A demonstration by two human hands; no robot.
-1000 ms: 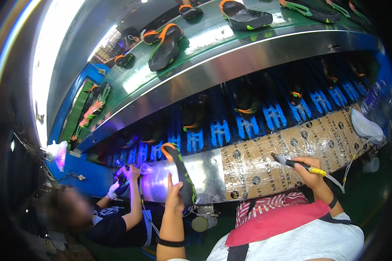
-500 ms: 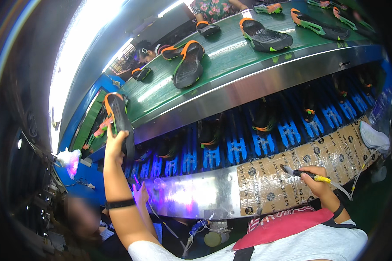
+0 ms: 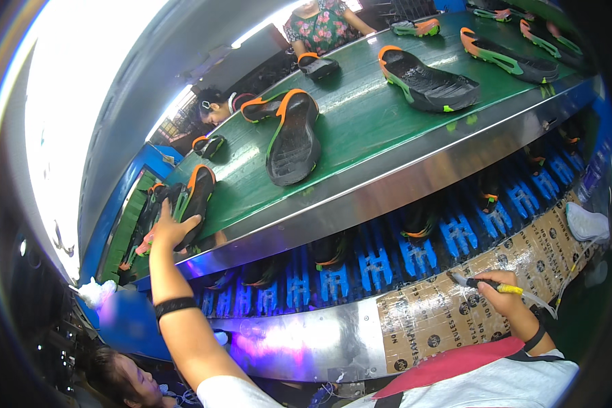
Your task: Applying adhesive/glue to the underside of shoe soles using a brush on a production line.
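My left hand (image 3: 172, 233) is stretched to the left end of the green conveyor belt, thumb and index finger spread apart. It touches a black shoe sole (image 3: 198, 198) with an orange and green rim, lying at the belt's edge. Another dark sole (image 3: 158, 201) sits just left of it, under my index finger. In my right hand (image 3: 503, 294) is a brush (image 3: 478, 282) with a black and yellow handle and a thin tube trailing from it. I hold it above the cardboard-covered ledge (image 3: 428, 326), its tip touching nothing.
More soles, such as one large black sole (image 3: 294, 146), lie along the green belt (image 3: 360, 115). Blue holders (image 3: 374, 267) carrying dark soles run beneath its metal edge. A white cloth (image 3: 587, 222) rests at right. People are across the belt and at lower left.
My left hand has brought the black sole down onto the belt's left end, and its fingers have spread. My right hand still holds the brush over the cardboard. The view has shifted.
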